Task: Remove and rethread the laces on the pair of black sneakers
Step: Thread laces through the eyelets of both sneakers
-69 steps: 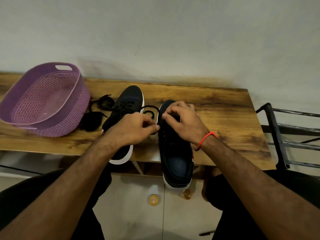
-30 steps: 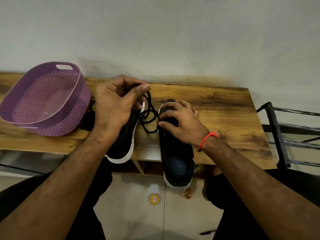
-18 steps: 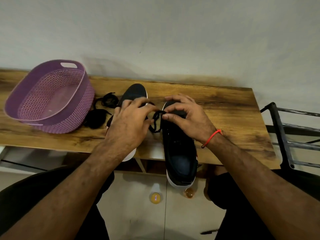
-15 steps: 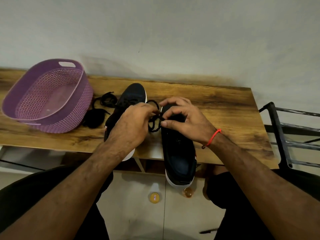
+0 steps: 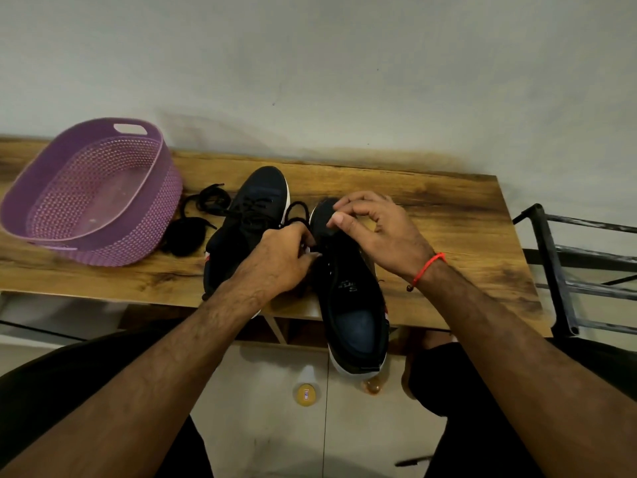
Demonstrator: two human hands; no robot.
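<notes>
Nearest the camera, on the tiled floor: a small yellow-capped bottle below the table edge, just left of an amber round thing under a shoe heel. Black-clad knees on either side, bare forearms reaching forward over them.

On the near edge of the wooden table: right sneaker, black with a white sole, heel hanging past the edge, toe pointing far, no lace visible across its open throat. Just left of it, left sneaker, also black with a white sole, toe angled far and right, lacing threaded over its upper, heel hidden behind the left wrist.

Between the two shoes: left hand, fingers curled, grip closed on a black lace at the inner side of the right sneaker; a loop of that lace rising just beyond the knuckles. Cannot tell which eyelet it meets.

Over the toe of the right sneaker: right hand, red thread band on the wrist, thumb and forefinger curved toward each other above the toe cap, other fingers arched; cannot tell whether this grip pinches anything.

Farther left: a loose pile of black lace on the table beside the left sneaker. Beyond and left of that, a purple perforated basket, tilted on the table. Far right, off the table: a black metal frame. Behind everything, a plain pale wall.
</notes>
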